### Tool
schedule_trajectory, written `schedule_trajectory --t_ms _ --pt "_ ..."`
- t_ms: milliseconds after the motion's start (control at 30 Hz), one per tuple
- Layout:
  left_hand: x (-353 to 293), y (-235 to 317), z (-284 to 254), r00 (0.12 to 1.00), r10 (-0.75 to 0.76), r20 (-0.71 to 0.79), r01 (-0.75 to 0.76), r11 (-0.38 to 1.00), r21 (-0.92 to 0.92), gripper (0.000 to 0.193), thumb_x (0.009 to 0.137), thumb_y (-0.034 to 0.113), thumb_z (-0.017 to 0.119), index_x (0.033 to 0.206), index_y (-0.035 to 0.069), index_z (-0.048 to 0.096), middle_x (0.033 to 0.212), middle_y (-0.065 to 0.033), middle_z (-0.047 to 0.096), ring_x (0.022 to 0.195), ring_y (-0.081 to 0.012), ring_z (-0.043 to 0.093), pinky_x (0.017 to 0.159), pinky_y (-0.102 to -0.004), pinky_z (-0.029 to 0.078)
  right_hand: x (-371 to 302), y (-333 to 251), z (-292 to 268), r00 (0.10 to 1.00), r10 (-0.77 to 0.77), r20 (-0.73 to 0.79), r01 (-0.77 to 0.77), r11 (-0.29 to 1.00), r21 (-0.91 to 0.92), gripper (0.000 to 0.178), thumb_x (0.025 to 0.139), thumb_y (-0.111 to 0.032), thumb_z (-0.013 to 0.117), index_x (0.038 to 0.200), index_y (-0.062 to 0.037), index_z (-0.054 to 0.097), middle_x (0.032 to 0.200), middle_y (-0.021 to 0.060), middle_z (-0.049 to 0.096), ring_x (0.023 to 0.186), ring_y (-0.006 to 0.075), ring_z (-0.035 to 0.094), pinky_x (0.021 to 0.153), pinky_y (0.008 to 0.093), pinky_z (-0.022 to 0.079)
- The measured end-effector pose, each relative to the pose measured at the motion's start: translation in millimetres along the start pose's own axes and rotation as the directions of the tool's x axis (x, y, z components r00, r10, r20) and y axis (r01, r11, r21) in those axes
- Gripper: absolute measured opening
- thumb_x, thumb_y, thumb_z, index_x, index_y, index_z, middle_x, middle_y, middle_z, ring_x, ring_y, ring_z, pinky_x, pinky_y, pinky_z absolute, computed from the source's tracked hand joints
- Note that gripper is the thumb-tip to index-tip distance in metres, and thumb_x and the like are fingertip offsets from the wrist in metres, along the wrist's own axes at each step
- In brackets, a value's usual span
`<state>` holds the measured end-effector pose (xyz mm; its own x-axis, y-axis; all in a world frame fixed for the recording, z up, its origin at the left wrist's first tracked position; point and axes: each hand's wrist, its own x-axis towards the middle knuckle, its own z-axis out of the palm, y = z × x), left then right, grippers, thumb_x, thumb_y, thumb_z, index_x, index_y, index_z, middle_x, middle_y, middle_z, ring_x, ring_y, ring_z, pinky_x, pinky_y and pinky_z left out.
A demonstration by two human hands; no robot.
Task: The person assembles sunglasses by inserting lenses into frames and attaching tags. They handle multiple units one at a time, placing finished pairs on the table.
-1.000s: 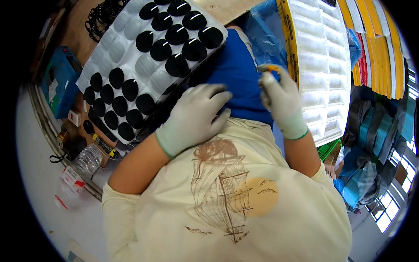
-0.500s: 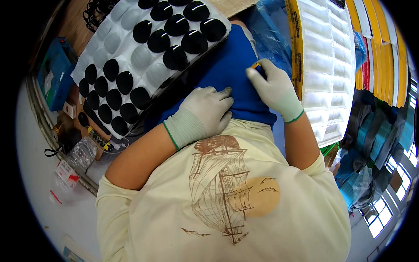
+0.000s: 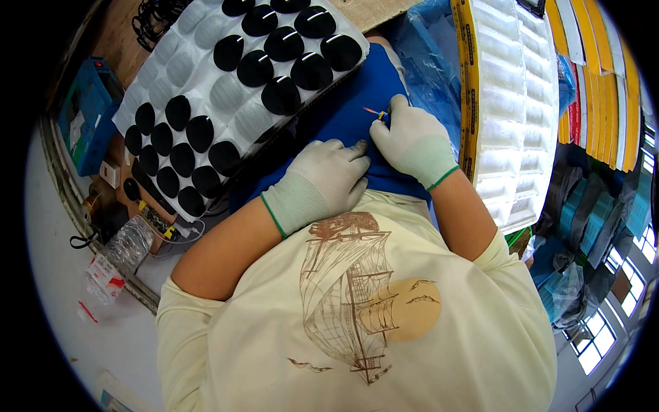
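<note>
While thin tip [image 3: 371, 110] sticks out, maybe for room, your right hand [image 3: 413, 137] pinches small orange-blue thing [image 3: 382, 116] over blue lap cloth [image 3: 340, 99]. Your left hand [image 3: 328, 178] lies nearby, fingers bent; can't tell if holding.

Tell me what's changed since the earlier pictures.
The right hand has moved left, toward the left hand, still holding the small yellow-and-blue piece, whose thin reddish tip now shows. Nothing was visibly let go. The black discs stayed on the white liner.
</note>
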<state>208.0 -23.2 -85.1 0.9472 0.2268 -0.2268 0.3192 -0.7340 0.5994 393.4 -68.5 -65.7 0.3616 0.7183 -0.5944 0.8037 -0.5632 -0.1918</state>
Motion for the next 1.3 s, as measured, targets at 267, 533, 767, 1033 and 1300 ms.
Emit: schedule_trajectory --t_ms 267,533,767,1033,1300 --pt "0 -2 1 1.000 0.003 0.004 -0.003 1.000 0.010 0.035 0.090 0.028 0.065 0.114 0.005 0.072 0.130 -0.0115 0.067 0.099 -0.0255 0.066 0.089 -0.0399 0.053 2 -1 -4 0.999 0.004 0.044 -0.004 1.000 0.003 0.044 0.093 -0.033 0.054 0.113 0.0065 0.056 0.096 0.0295 0.071 0.093 0.0441 0.072 0.085 0.0509 0.056" --pt "0 -3 0 1.000 0.001 0.001 -0.001 1.000 -0.005 0.035 0.090 0.029 0.065 0.114 0.005 0.072 0.129 -0.0117 0.068 0.100 -0.0258 0.066 0.090 -0.0405 0.053 4 -1 -6 0.996 0.015 0.088 -0.016 1.000 0.012 0.049 0.096 -0.036 0.054 0.120 0.0068 0.055 0.099 0.0306 0.071 0.097 0.0447 0.070 0.088 0.0485 0.055" --pt "0 -4 2 1.000 -0.005 0.007 0.005 1.000 -0.010 0.035 0.091 0.029 0.064 0.115 0.005 0.071 0.131 -0.0122 0.067 0.102 -0.0265 0.066 0.091 -0.0406 0.053 5 0 -8 0.994 0.017 0.104 -0.019 1.000 0.013 0.050 0.096 -0.036 0.053 0.121 0.0070 0.055 0.100 0.0309 0.070 0.097 0.0443 0.070 0.089 0.0480 0.055" --pt "2 -3 0 1.000 -0.010 0.024 0.010 1.000 -0.025 0.035 0.091 0.029 0.063 0.116 0.005 0.071 0.132 -0.0125 0.067 0.103 -0.0266 0.066 0.093 -0.0406 0.053 8 4 -4 0.995 -0.007 0.099 0.006 1.000 0.013 0.049 0.096 -0.035 0.053 0.119 0.0084 0.055 0.098 0.0310 0.071 0.095 0.0442 0.070 0.087 0.0484 0.055" --pt "2 -4 -2 1.000 -0.007 0.027 0.008 0.999 -0.039 0.036 0.091 0.029 0.063 0.117 0.005 0.071 0.132 -0.0125 0.066 0.104 -0.0264 0.066 0.093 -0.0405 0.053 8 7 -3 0.996 -0.032 0.079 0.030 0.999 0.026 0.049 0.093 -0.033 0.053 0.117 0.0098 0.055 0.096 0.0308 0.071 0.094 0.0439 0.071 0.086 0.0493 0.056"
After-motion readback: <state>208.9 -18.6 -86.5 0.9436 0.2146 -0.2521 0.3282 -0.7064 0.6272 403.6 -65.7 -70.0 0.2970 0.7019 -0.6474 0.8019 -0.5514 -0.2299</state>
